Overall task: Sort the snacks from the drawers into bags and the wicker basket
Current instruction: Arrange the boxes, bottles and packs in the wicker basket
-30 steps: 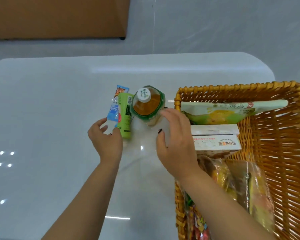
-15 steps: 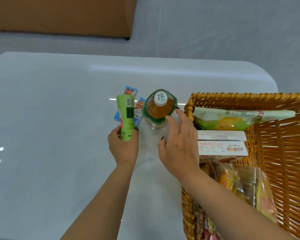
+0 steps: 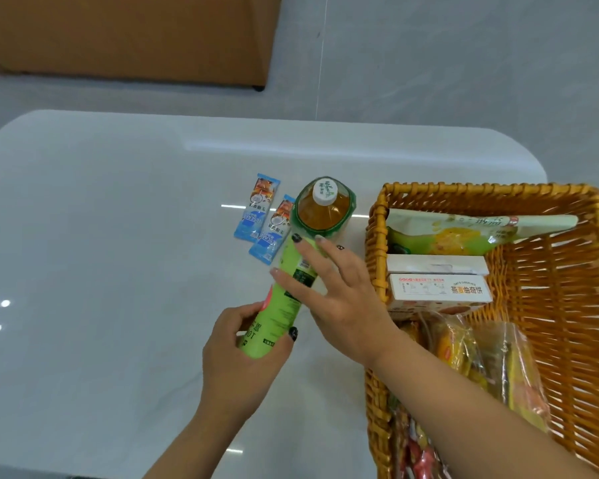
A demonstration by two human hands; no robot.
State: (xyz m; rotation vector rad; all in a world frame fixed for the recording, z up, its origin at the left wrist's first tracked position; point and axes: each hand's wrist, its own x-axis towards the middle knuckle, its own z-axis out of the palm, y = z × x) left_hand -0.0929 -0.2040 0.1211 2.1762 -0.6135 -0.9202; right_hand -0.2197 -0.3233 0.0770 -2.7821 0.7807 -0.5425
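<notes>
the likeliest slip is the green tube (image 3: 280, 305) knocking over the tea bottle (image 3: 324, 210), since its far end lies right against the bottle's near side. a loose handover between hands could also drop it on the white table (image 3: 118, 236). the left hand (image 3: 237, 354) has its fingers curled round the tube's near end, while the right hand (image 3: 339, 292) lies over its upper half with fingers nearly straight, not yet wrapped. the tube is slim, bright green, with printed text, held tilted above the table just left of the wicker basket (image 3: 377, 236). two blue sachets (image 3: 261, 219) lie beside the bottle.
</notes>
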